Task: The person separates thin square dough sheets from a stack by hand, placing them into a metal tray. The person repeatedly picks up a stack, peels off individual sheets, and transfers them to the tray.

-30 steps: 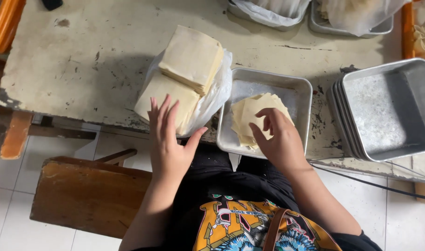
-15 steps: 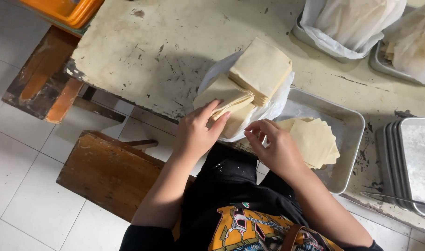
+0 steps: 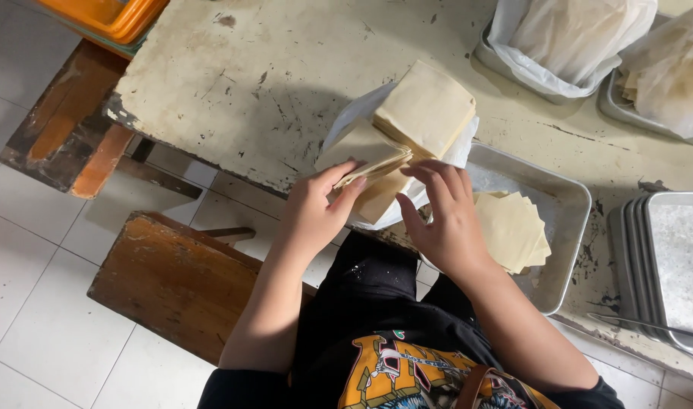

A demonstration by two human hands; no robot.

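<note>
Two stacks of pale square dough wrappers (image 3: 426, 106) lie on a white plastic bag at the table's near edge. My left hand (image 3: 316, 208) pinches up the top few sheets of the nearer stack (image 3: 361, 151). My right hand (image 3: 441, 216) rests its fingertips on the lifted sheets from the right side, fingers spread. Just right of my right hand, a metal tray (image 3: 566, 197) holds a small pile of separated wrappers (image 3: 517, 227).
A worn cream table (image 3: 270, 68) carries bagged wrapper trays (image 3: 566, 38) at the back right and stacked empty metal trays (image 3: 672, 265) at the right. An orange crate (image 3: 107, 15) sits top left. A wooden stool (image 3: 172, 280) stands beside my legs on the tiled floor.
My right hand left the tray's wrapper pile and moved left to the nearer stack. My left hand went from lying flat on that stack to lifting its top sheets. The view shifted.
</note>
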